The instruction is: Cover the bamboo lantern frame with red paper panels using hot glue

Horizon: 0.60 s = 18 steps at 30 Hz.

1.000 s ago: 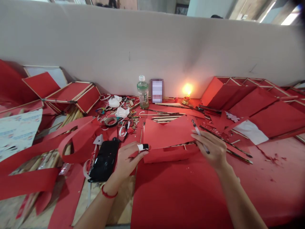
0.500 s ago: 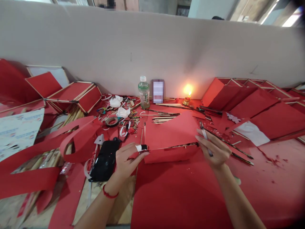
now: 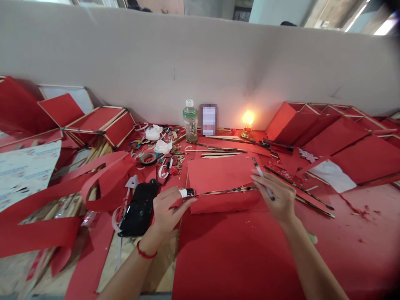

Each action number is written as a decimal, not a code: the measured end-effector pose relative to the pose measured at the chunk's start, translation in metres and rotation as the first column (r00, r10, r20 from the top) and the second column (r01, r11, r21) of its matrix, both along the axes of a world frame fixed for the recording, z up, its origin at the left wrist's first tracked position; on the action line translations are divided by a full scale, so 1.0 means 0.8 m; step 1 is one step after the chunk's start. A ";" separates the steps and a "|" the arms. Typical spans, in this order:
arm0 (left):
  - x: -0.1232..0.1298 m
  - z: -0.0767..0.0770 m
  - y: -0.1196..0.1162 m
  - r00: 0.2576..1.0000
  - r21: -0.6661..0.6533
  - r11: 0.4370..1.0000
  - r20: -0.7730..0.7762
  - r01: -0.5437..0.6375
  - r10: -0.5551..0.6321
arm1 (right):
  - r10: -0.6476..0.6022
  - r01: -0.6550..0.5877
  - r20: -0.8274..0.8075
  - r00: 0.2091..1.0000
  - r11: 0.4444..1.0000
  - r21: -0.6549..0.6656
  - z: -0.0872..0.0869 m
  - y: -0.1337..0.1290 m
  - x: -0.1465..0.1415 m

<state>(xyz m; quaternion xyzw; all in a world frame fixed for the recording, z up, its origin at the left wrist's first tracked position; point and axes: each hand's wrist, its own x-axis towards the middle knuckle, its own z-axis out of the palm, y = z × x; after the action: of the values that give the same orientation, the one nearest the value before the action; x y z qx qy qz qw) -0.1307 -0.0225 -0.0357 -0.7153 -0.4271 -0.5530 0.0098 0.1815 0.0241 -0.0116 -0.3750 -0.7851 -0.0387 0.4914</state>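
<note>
A piece of red paper [image 3: 218, 173] lies in front of me, with a dark-stained thin stick [image 3: 228, 191] across it. My left hand [image 3: 170, 206] pinches the stick's left end; a white-and-black wrapped bit [image 3: 186, 193] shows at its fingers. My right hand [image 3: 276, 193] is closed round a pen-like tool [image 3: 263, 179], its fingertips by the stick's right end. Below the stick hangs a red flap of the paper. Underneath is a larger red sheet [image 3: 234, 258].
A lit candle [image 3: 246, 132], a bottle [image 3: 190, 123] and a phone [image 3: 208, 120] stand by the wall. Black phone-like object [image 3: 139, 210], tape roll [image 3: 148, 158] and red strips [image 3: 40, 237] lie left. Red stick frames [image 3: 96, 121] stand left, red panels [image 3: 337, 137] right.
The right hand and its tool have moved slightly left. The red paper now lies flatter beyond the stick, and more of the stick's dark-marked face shows.
</note>
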 end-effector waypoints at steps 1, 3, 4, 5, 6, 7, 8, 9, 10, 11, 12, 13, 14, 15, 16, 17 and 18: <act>0.000 0.000 0.000 1.000 -0.031 1.000 0.009 0.000 0.000 | 0.010 -0.009 0.013 1.000 0.999 -0.035 0.003 -0.001 0.002; 0.001 0.000 -0.001 0.999 -0.072 0.997 0.032 0.000 0.002 | 0.022 -0.019 0.053 0.998 0.997 -0.069 0.009 -0.002 0.008; 0.002 0.001 -0.001 0.999 -0.086 0.996 0.042 0.001 0.002 | 0.025 -0.019 0.081 0.996 0.997 -0.073 0.010 -0.003 0.011; 0.002 0.002 -0.001 0.999 -0.098 0.995 0.051 0.003 0.002 | 0.028 -0.021 0.111 0.993 0.997 -0.069 0.012 -0.004 0.014; 0.002 0.003 -0.001 0.998 -0.111 0.994 0.060 0.006 0.001 | 0.032 -0.023 0.138 0.990 0.998 -0.065 0.012 -0.005 0.016; 0.003 0.004 -0.001 0.998 -0.124 0.992 0.067 0.008 0.000 | 0.036 -0.026 0.163 0.986 0.998 -0.063 0.012 -0.006 0.018; 0.003 0.005 -0.001 0.997 -0.141 0.990 0.073 0.010 0.001 | 0.041 -0.029 0.182 0.983 0.997 -0.067 0.012 -0.006 0.020; 0.003 0.005 0.000 0.997 -0.159 0.987 0.077 0.010 0.002 | 0.045 -0.031 0.194 0.980 0.997 -0.075 0.012 -0.006 0.021; 0.003 0.006 0.000 0.997 -0.175 0.985 0.082 0.009 0.006 | 0.049 -0.032 0.204 0.978 0.996 -0.085 0.012 -0.006 0.021; 0.003 0.006 0.000 0.996 -0.186 0.982 0.088 0.010 0.007 | 0.046 -0.027 0.210 0.977 0.995 -0.094 0.011 -0.007 0.021; 0.003 0.007 0.000 0.996 -0.194 0.981 0.094 0.013 0.005 | 0.039 -0.019 0.211 0.977 0.995 -0.100 0.011 -0.007 0.021; 0.004 0.006 0.001 0.995 -0.200 0.980 0.103 0.018 0.003 | 0.034 -0.013 0.206 0.978 0.995 -0.103 0.011 -0.008 0.021; 0.004 0.006 0.001 0.993 -0.206 0.978 0.114 0.023 0.000 | 0.029 -0.009 0.196 0.980 0.995 -0.104 0.012 -0.008 0.020; 0.004 0.006 0.001 0.992 -0.214 0.976 0.128 0.030 -0.003 | 0.027 -0.007 0.186 0.982 0.995 -0.104 0.012 -0.009 0.019; 0.004 0.005 0.001 0.990 -0.228 0.973 0.143 0.037 -0.004 | 0.026 -0.007 0.176 0.984 0.994 -0.107 0.013 -0.010 0.019; 0.005 0.004 0.001 0.987 -0.246 0.968 0.158 0.043 -0.004 | 0.028 -0.009 0.168 0.985 0.994 -0.112 0.014 -0.011 0.018; 0.005 0.003 0.001 0.984 -0.266 0.963 0.176 0.050 -0.003 | 0.029 -0.010 0.161 0.987 0.993 -0.116 0.015 -0.012 0.018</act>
<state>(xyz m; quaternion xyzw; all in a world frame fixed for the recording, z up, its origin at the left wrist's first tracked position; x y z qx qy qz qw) -0.1270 -0.0213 -0.0333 -0.6647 -0.4877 -0.5503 -0.1322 0.1959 0.0143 0.0006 -0.3905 -0.8271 -0.0189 0.4037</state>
